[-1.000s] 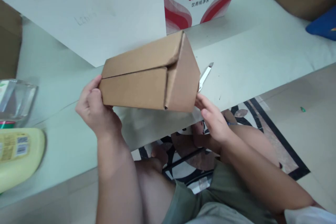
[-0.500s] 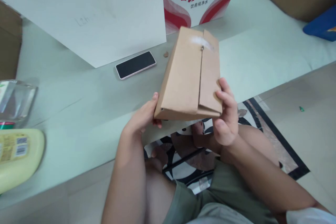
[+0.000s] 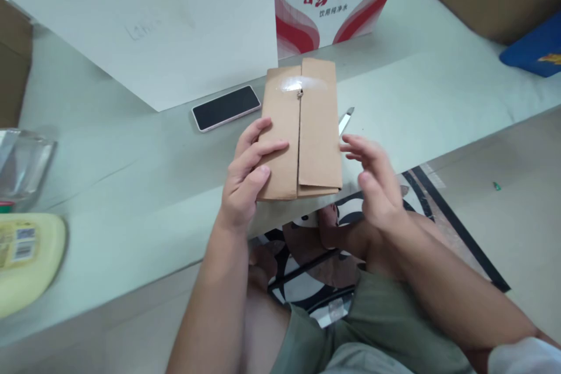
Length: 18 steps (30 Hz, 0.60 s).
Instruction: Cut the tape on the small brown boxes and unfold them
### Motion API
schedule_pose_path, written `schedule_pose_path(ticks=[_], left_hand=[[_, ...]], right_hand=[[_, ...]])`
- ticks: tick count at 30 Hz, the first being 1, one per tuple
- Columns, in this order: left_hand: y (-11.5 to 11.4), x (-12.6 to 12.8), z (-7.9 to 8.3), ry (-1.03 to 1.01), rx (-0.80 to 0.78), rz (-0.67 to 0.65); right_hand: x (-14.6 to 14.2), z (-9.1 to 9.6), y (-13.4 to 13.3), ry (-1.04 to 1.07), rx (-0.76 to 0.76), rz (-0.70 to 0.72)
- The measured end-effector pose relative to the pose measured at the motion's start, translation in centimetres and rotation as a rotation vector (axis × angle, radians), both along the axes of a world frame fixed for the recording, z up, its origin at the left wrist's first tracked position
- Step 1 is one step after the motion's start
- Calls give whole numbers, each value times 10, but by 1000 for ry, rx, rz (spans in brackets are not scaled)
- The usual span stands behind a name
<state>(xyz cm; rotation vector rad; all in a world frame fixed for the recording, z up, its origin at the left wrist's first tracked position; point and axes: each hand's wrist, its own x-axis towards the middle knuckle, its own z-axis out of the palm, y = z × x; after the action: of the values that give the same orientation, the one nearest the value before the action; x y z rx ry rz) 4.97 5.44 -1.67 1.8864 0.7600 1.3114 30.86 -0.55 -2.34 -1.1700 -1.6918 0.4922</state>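
A small brown cardboard box point(image 3: 318, 128) lies near the table's front edge, its lengthwise flap seam facing up. Clear tape crosses the far end of that seam, beside a small ragged hole. My left hand point(image 3: 245, 181) holds the box by its left side, with thumb and fingers resting on the top. To the right, my right hand point(image 3: 379, 181) is open, fingers slightly bent and apart from the box. Just beyond its fingertips lies a slim knife point(image 3: 346, 120) with a pointed grey tip, its lower part hidden by the box.
A phone point(image 3: 227, 108) lies left of the box. Behind stand a white carton point(image 3: 175, 23) and a red-and-white printed carton point(image 3: 337, 6). At left are a yellow bottle point(image 3: 30, 263) and a clear plastic container point(image 3: 26, 163); a blue object point(image 3: 532, 47) is at right.
The box has come down from a tilted hold and shifted left, uncovering the knife. My right hand has let go of it; my left hand has moved up onto its top.
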Motion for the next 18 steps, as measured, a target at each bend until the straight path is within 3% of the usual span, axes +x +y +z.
schedule_pose_path(ticks=[3,7,10,14,18], left_hand=[[0,0,-3,-15,15,0],[1,2,-2,-3,23,-4],[-1,4,1,20,50,11],[-2,5,2,45,77,27],[-5,5,3,57,89,41]], right_hand=[[5,-5,11,-133,-138,-212],[-4,-6,22,-563,-425,-224],[-9,-1,22,-748,-524,-273],[-3,3,24,-745,-587,-336],[5,6,26,-523,-676,-322]])
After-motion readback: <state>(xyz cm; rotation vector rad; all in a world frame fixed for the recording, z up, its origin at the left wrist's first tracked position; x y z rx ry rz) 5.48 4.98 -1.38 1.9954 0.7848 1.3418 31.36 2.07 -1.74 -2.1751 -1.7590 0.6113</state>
